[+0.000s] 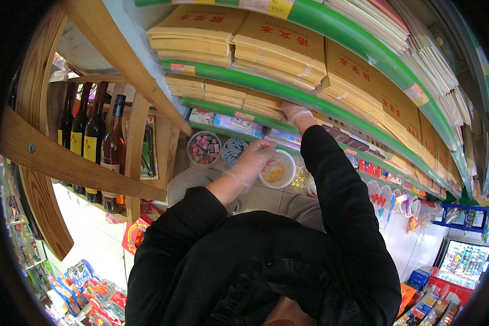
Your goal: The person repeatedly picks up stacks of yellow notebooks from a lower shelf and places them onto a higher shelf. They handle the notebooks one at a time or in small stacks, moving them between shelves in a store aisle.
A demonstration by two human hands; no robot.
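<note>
Both hands wear thin clear plastic gloves. My left hand (250, 161) is above the left rim of a white tub (290, 179) with yellowish pieces (275, 174) inside. Its fingers are curled together, and whether something small is between them cannot be made out. My right hand (296, 112) reaches to the lower shelf, against a stack of tan exercise books (265, 100). The upper green shelf edge is just above it, and its fingertips are partly hidden. Left of the tub are a blue-grey knitted or braided item (234, 151) and a clear round container of small coloured cubes (204, 147).
Several wine bottles (91, 140) stand in a wooden rack (146, 189) on the left. Green-edged shelves (236, 79) hold more exercise books (277, 45). Gold-coloured items in a clear container (300, 179) are right of the tub. Boxed goods (428, 299) lie lower right.
</note>
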